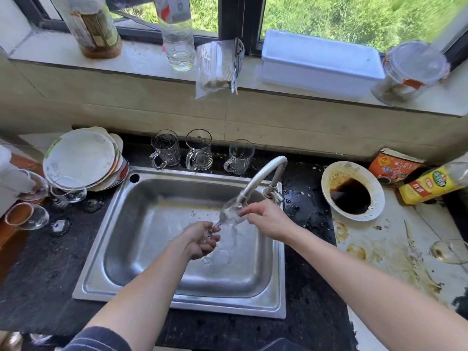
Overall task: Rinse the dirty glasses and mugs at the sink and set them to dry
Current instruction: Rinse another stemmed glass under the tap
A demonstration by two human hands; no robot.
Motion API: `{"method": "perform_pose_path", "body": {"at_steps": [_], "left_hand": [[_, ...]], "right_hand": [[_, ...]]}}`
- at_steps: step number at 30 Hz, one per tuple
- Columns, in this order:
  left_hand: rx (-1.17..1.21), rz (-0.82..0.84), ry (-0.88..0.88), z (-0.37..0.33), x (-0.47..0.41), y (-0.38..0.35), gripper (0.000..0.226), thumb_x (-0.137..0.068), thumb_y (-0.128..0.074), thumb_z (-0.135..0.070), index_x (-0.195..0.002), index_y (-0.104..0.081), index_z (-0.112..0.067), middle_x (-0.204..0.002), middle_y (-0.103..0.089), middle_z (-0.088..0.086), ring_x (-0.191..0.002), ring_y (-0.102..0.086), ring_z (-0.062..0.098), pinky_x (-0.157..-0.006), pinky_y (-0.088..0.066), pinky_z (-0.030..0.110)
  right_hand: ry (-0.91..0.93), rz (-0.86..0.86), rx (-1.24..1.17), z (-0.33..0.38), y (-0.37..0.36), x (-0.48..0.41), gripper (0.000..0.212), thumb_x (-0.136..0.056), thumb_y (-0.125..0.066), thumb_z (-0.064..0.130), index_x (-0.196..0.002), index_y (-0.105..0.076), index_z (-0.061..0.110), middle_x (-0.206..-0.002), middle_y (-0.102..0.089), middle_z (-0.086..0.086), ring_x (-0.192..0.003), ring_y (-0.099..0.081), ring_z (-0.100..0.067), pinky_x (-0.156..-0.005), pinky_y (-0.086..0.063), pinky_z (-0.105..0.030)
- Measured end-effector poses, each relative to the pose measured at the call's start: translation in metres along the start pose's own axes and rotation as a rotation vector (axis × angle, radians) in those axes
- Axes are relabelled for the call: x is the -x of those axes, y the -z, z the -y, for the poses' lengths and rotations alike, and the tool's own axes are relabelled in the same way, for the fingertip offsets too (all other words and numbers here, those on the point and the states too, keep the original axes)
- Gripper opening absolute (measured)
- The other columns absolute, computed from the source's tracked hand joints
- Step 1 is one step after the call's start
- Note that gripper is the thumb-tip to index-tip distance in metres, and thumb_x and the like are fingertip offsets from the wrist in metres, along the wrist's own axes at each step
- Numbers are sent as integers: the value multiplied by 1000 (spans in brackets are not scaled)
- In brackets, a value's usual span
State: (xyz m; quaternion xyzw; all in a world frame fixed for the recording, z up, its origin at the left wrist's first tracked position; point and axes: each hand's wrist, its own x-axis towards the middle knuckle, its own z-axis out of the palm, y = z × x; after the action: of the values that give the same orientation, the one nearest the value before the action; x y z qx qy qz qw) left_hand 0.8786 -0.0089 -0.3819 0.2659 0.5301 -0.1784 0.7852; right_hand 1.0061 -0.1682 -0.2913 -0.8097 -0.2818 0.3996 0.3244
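Stemmed glass (229, 214) sits tilted under the tap (255, 181), at about 2 o'clock in the sink (152, 249), with water running over it. Left hand (202, 240) curls round stem and foot; right hand (266, 219) pinches the bowl with its fingertips. Judged thin, light, brittle and wet-slick: best supported at the bowl, not by the stem alone.

glass (229, 214) stem hidden inside the left grip (200, 240).
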Motion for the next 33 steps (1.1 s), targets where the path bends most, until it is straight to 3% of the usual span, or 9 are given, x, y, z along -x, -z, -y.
{"method": "perform_pose_path", "body": {"at_steps": [5,10,14,18,21,23,25,30,33], "left_hand": [[-49,37,-57,-3,8,-7,24,-96,-44,-22,-84,-55,-5,-64,-53,12,-36,-38,11,-31,-22,12],[34,-2,-318,-9,8,-14,25,-96,-36,0,-115,-51,-9,-80,-57,19,-42,-41,14,-37,-29,16],[-52,24,-192,-9,12,-6,10,-95,-44,-6,-99,-52,-3,-76,-60,18,-40,-36,11,-32,-23,15],[18,6,-334,-7,8,-7,17,-96,-44,-6,-112,-48,-9,-81,-57,18,-53,-47,20,-43,-36,23],[-67,-21,-309,-8,11,-5,11,-100,-43,-21,-107,-49,-14,-71,-49,12,-41,-34,10,-32,-20,13],[-199,-39,-230,-7,10,4,26,-98,-46,-38,-97,-52,-12,-63,-42,5,-38,-27,8,-32,-16,12],[-257,-33,-193,-3,12,3,34,-97,-47,-43,-89,-51,-10,-60,-40,4,-40,-29,11,-36,-20,15],[-109,-80,-389,3,9,-5,7,-98,-46,-10,-102,-51,-7,-76,-59,18,-48,-50,20,-41,-34,21],[-189,-47,-269,7,12,2,8,-97,-46,-11,-98,-51,-6,-76,-63,20,-48,-58,22,-42,-40,21]], "right_hand": [[-9,159,1,9,-3,-5,10,-89,-68,21,-94,-75,18,-76,-69,5,-67,-60,-7,-61,-43,-23],[-49,55,-293,8,-7,-10,8,-90,-69,20,-88,-68,12,-97,-73,-7,-73,-70,-16,-55,-45,-20],[14,183,4,3,-5,-9,19,-88,-72,25,-105,-73,17,-89,-68,12,-74,-60,-1,-68,-44,-19],[-62,35,-292,8,-11,-10,21,-90,-69,26,-87,-71,5,-97,-74,-10,-75,-72,-20,-57,-41,-25],[9,108,-288,9,-13,-10,9,-93,-65,22,-97,-70,28,-102,-73,-6,-84,-72,-20,-56,-46,-21],[55,114,-78,5,-14,-9,17,-92,-65,36,-75,-69,40,-79,-72,7,-78,-69,-20,-64,-53,-31],[24,40,-90,4,-13,-11,33,-89,-64,47,-62,-68,29,-70,-72,10,-73,-71,-16,-71,-56,-39],[20,127,-172,12,-17,-11,20,-93,-63,33,-91,-72,15,-92,-71,-2,-84,-69,-21,-62,-47,-25],[-6,113,-82,6,-17,-14,27,-88,-69,38,-69,-69,19,-76,-70,1,-75,-62,-19,-62,-47,-30]]}}
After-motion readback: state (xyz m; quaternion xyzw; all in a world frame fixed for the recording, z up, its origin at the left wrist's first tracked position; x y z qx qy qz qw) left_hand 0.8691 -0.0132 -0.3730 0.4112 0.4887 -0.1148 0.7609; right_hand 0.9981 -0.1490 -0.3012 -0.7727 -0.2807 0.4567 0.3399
